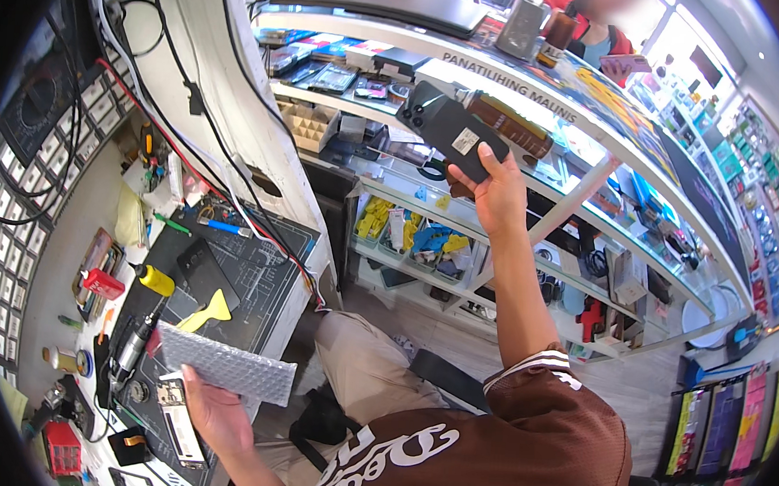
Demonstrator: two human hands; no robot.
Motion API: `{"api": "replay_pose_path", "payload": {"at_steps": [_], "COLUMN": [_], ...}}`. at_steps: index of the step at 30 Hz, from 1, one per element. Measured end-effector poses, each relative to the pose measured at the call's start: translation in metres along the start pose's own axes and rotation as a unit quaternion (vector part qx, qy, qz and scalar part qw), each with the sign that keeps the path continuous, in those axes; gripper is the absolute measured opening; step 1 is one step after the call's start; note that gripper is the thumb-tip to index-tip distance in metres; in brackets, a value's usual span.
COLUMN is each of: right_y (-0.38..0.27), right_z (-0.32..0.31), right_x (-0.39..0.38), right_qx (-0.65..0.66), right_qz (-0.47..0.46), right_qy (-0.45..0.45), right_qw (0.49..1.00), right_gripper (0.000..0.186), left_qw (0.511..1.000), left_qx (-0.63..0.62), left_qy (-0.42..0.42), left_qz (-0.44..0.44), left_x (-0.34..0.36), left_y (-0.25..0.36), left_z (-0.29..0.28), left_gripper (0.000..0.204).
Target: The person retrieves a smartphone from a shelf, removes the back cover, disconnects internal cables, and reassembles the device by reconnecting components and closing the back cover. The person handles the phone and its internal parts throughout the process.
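My right hand (499, 192) is raised out over the display shelves, its fingers wrapped round the lower end of a black smartphone (447, 125). The phone's back faces up, showing camera lenses at the far end and a small white sticker. Low on the left, my left hand (219, 416) grips a sheet or pouch of bubble wrap (232, 365) above the workbench edge. Against its thumb is a flat white phone part (180, 427) with a metal-looking upper section; whether the hand holds it too, I cannot tell. Some left fingers are hidden under the wrap.
On the dark work mat (267, 252) lie a dark phone panel (207, 271), a yellow scraper (208, 312) and a yellow bottle (154, 279). A red bottle (102, 283) stands nearby. A glass display counter (545, 82) runs ahead; a person (594, 32) is behind it.
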State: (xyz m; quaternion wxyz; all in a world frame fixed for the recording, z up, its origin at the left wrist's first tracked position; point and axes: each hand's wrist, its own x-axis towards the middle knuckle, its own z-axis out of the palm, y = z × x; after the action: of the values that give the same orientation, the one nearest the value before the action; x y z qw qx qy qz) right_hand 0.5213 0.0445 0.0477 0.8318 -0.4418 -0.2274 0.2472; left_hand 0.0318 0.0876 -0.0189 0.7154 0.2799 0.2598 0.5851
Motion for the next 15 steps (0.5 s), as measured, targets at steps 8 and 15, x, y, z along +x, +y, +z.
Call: {"api": "replay_pose_path", "payload": {"at_steps": [8, 15], "right_y": [-0.026, -0.050], "right_z": [0.014, 0.013], "right_x": [-0.032, -0.068], "right_qx": [0.047, 0.131], "right_qz": [0.011, 0.086], "right_qy": [-0.044, -0.066], "right_qw": [0.998, 0.985], "right_gripper": [0.030, 0.027], "left_qw": [0.995, 0.992], "left_qx": [-0.084, -0.107], "left_qy": [-0.037, -0.042], "left_qz": [-0.031, -0.058], "left_x": [0.035, 0.031], "left_y": [-0.003, -0.010], "left_z": [-0.020, -0.008], "left_gripper": [0.043, 0.039]}}
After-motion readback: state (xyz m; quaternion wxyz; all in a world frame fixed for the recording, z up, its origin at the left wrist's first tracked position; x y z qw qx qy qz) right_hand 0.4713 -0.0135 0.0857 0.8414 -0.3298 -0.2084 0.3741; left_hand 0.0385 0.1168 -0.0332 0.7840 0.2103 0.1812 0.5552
